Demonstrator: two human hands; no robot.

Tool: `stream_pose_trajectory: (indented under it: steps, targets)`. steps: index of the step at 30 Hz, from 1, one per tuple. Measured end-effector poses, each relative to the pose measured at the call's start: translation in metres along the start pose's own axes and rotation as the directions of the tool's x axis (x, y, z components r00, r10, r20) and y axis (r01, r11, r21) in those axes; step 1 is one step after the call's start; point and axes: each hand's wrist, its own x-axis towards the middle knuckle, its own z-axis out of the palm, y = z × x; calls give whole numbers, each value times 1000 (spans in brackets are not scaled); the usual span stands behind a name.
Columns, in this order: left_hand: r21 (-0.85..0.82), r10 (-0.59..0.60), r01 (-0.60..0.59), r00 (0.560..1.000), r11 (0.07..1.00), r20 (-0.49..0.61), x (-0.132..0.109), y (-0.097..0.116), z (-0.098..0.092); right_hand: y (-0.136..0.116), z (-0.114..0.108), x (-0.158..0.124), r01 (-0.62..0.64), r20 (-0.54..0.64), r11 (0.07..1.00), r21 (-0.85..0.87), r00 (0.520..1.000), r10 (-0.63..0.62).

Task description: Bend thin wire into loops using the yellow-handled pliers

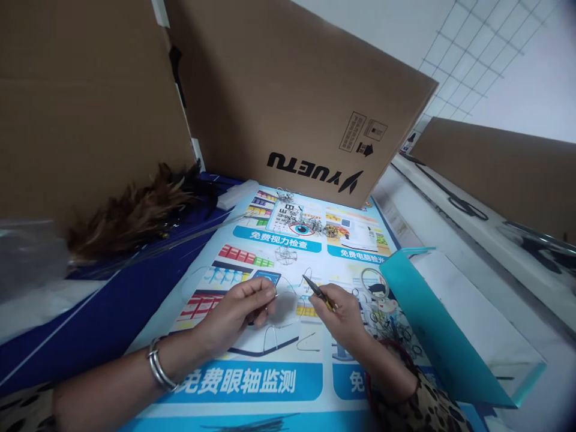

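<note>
Cardboard [252, 90] walls the table's [135, 309] far edge; left hand [249, 303] pinches wire [277, 294], a gap from the pliers [320, 292] right hand [341, 310] grips.

Left hand [247, 305]: fingers pinched together on a thin wire [276, 294]; silver bangle [158, 365] at the wrist. Right hand [341, 312]: fingers wrapped around dark-nosed pliers [320, 294]. Beneath both sets of fingers: printed sheet [310, 396], Chinese lettering. Between fingers and wearer: V-shaped wire [308, 344]; bundle of straight dark wires [256, 425]. Beyond the fingers: wire tangle [286, 256]; farther, upside-down YUETU carton [279, 90]. Right of the right fingers: wire coil [374, 283]; teal box [443, 333], open. Far left of the left fingers: brown feathers [139, 201].
</note>
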Motion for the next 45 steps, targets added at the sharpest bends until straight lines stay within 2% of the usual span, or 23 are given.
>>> stream_pose_trajectory:
  steps: [3, 9, 19, 29, 38, 45]
  targets:
    - [-26, -21, 22, 999, 999, 25, 0, -1, -1, 5, 3, 0, 45, -11, 999, -28, 999, -46]
    - [-74, -66, 74, 992, 995, 108, -1, -1, 0, 12, 7, -2, 125, 47, 986, -111, 992, -121]
    - [-157, -89, 110, 987, 982, 134, -1, -2, -2, 20, 12, -4, 213, 84, 965, -156, 976, -202]
    - [-182, -107, 140, 978, 973, 181, 1, 0, -3, 15, 6, -1, 204, 106, 973, -106, 976, -193]
    - [-220, -115, 169, 964, 961, 239, 2, -3, -6, 25, 11, -2, 326, 64, 941, -95, 945, -321]
    - [-171, -113, 152, 969, 973, 221, 5, -5, -11, 18, 11, -1, 286, 28, 958, 9, 958, -286]
